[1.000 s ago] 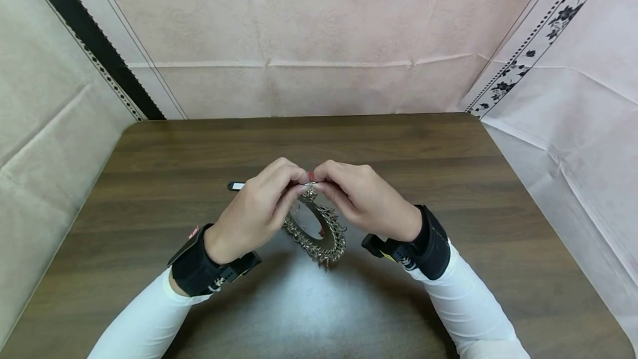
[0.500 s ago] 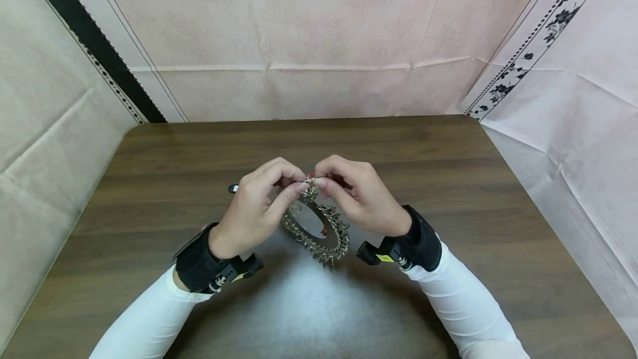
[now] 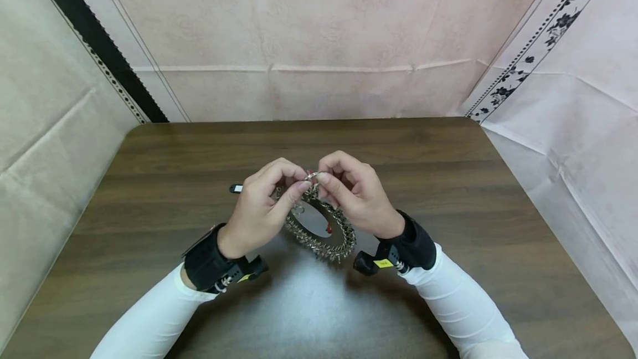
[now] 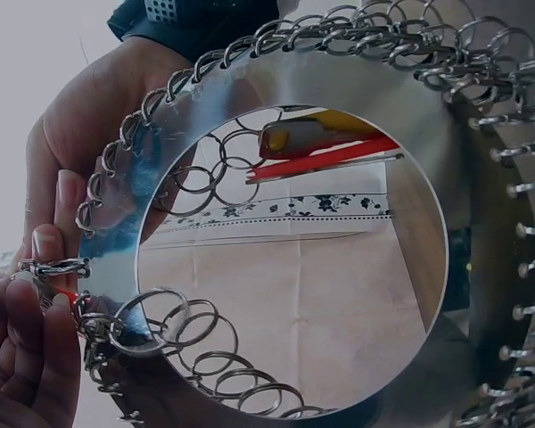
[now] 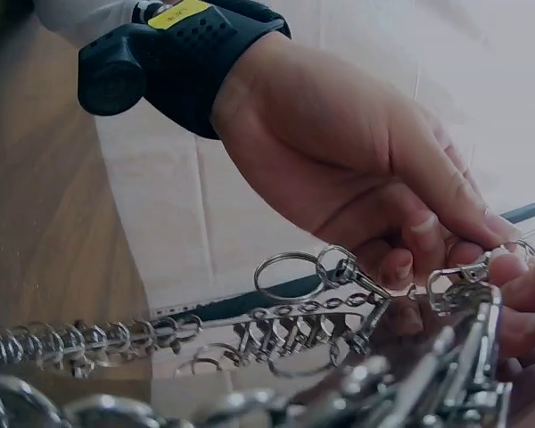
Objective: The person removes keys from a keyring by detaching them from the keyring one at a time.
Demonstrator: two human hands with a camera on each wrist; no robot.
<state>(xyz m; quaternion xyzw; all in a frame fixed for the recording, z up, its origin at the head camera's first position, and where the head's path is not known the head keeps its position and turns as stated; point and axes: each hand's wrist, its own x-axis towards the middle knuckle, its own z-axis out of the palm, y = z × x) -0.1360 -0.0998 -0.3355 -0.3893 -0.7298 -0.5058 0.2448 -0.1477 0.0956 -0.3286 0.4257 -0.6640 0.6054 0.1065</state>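
A flat metal hoop (image 3: 344,240) hangs tilted between my hands above the table, its rim hung with several key rings and clasps. In the left wrist view the shiny hoop (image 4: 250,85) shows its wide round hole, with larger rings (image 4: 216,325) dangling by it. My left hand (image 3: 264,206) pinches a small silver key ring (image 3: 313,175) at the hoop's top. From the other side my right hand (image 3: 356,195) pinches the same ring between thumb and forefinger. A small red piece shows behind the fingertips, which partly hide the ring. Clasps (image 5: 366,281) stand along the hoop's edge.
A dark object with a white patch (image 3: 236,188) lies on the wooden table (image 3: 428,154), mostly hidden behind my left hand. Through the hoop's hole appears a yellow, grey and red item (image 4: 325,143), its kind unclear. Pale cloth (image 3: 329,32) hangs beyond the table's far edge.
My right fingers have risen a little, and more of the small key ring shows between my hands. The hoop has swung slightly to the right. My left hand has barely shifted.
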